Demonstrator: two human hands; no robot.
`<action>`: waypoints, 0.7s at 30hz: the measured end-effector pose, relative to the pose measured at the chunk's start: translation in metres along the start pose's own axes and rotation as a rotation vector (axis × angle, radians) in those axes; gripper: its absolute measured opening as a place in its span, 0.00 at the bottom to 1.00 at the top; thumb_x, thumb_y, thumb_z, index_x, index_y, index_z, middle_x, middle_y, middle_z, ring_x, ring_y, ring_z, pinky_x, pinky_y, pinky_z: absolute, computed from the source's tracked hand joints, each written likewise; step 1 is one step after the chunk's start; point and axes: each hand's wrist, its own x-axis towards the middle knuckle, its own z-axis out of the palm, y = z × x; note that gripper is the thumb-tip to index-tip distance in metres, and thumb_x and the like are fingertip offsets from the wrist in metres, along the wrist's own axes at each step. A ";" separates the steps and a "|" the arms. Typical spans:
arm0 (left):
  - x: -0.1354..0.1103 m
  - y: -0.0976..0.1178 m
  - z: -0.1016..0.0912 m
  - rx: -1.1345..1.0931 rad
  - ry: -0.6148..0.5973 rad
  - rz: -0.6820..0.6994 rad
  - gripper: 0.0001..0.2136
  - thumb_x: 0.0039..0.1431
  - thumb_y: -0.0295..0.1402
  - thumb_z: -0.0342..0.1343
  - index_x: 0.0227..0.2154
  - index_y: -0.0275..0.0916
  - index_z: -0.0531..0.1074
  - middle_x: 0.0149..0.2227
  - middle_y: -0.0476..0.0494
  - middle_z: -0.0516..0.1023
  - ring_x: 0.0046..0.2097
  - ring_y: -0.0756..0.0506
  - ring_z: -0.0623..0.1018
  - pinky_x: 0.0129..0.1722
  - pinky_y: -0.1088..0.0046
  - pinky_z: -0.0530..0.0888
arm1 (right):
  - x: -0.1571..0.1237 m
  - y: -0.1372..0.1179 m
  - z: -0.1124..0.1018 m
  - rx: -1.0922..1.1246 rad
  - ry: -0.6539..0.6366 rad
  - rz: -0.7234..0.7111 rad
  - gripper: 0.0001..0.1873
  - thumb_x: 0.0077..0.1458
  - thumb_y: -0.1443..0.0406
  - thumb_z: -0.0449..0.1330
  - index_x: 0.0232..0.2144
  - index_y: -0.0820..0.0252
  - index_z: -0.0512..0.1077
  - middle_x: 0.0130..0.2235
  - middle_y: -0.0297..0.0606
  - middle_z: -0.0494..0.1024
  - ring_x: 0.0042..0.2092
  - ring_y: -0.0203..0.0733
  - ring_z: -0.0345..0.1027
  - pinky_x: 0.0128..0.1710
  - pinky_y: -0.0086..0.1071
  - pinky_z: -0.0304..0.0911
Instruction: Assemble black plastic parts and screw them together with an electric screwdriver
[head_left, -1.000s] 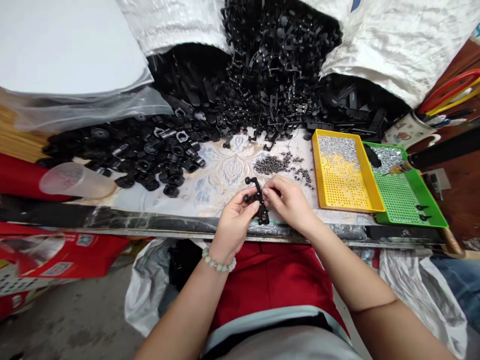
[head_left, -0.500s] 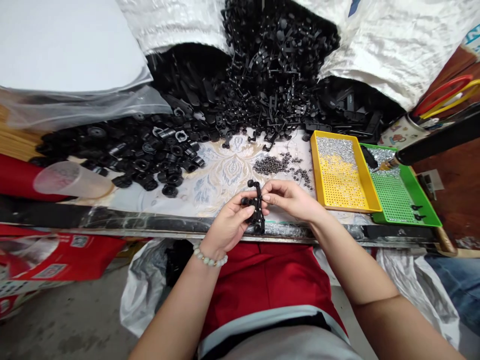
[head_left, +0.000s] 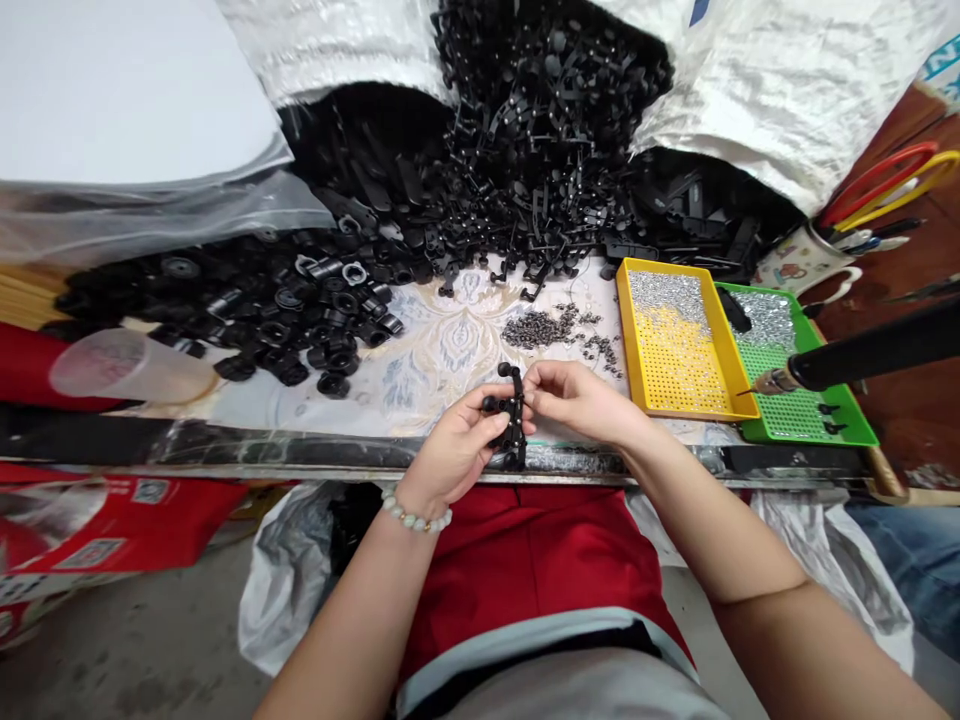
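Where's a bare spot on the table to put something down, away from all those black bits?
The patterned mat has a bare patch between the black rings and the small dark heap, above the left hand. Another strip runs along the front edge, left of that hand. Crowded: the big black heap at the back and the yellow tray.

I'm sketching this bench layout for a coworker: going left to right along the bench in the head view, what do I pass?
Clear plastic cup, black round parts, small dark parts, yellow perforated tray, green perforated tray
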 end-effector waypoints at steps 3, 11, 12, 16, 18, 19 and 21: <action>0.002 0.001 0.002 -0.021 0.066 -0.009 0.14 0.51 0.28 0.61 0.41 0.39 0.70 0.36 0.46 0.79 0.37 0.48 0.79 0.38 0.73 0.74 | -0.003 -0.007 -0.017 -0.215 0.178 -0.053 0.06 0.52 0.64 0.59 0.30 0.61 0.69 0.30 0.33 0.74 0.32 0.33 0.68 0.38 0.32 0.63; 0.009 0.003 0.011 -0.090 0.183 0.085 0.14 0.51 0.27 0.61 0.41 0.40 0.69 0.40 0.45 0.77 0.44 0.46 0.78 0.37 0.72 0.76 | -0.012 -0.009 -0.058 -1.083 0.692 -0.115 0.08 0.54 0.69 0.53 0.31 0.62 0.73 0.37 0.43 0.71 0.40 0.42 0.65 0.44 0.38 0.61; 0.009 0.002 0.011 -0.105 0.189 0.086 0.14 0.51 0.26 0.61 0.40 0.41 0.68 0.40 0.45 0.77 0.45 0.45 0.78 0.38 0.71 0.76 | -0.009 -0.004 -0.055 -1.146 0.653 -0.075 0.09 0.54 0.69 0.53 0.32 0.62 0.74 0.37 0.44 0.71 0.41 0.44 0.64 0.44 0.39 0.61; 0.008 0.001 0.011 -0.123 0.196 0.096 0.15 0.50 0.27 0.62 0.40 0.42 0.66 0.41 0.46 0.77 0.47 0.44 0.77 0.40 0.69 0.75 | 0.010 0.015 -0.041 -1.265 0.539 -0.006 0.13 0.57 0.67 0.50 0.37 0.60 0.75 0.38 0.46 0.69 0.42 0.47 0.61 0.43 0.40 0.59; 0.007 0.000 0.011 -0.106 0.194 0.105 0.15 0.50 0.27 0.61 0.41 0.42 0.66 0.41 0.46 0.77 0.47 0.44 0.77 0.41 0.69 0.75 | 0.015 0.019 -0.039 -1.260 0.500 -0.012 0.15 0.57 0.69 0.48 0.37 0.59 0.74 0.38 0.45 0.68 0.42 0.46 0.60 0.42 0.40 0.59; 0.007 0.000 0.011 -0.101 0.193 0.109 0.15 0.51 0.28 0.61 0.41 0.42 0.66 0.41 0.46 0.76 0.47 0.44 0.77 0.41 0.69 0.75 | 0.015 0.019 -0.039 -1.233 0.489 -0.026 0.15 0.57 0.70 0.48 0.36 0.59 0.74 0.38 0.44 0.68 0.42 0.45 0.60 0.43 0.39 0.59; 0.006 0.000 0.011 -0.101 0.189 0.110 0.14 0.51 0.28 0.61 0.41 0.42 0.66 0.41 0.46 0.76 0.48 0.44 0.77 0.41 0.69 0.75 | 0.012 0.016 -0.041 -1.143 0.493 -0.073 0.15 0.55 0.72 0.47 0.34 0.60 0.73 0.37 0.43 0.68 0.42 0.43 0.61 0.44 0.37 0.60</action>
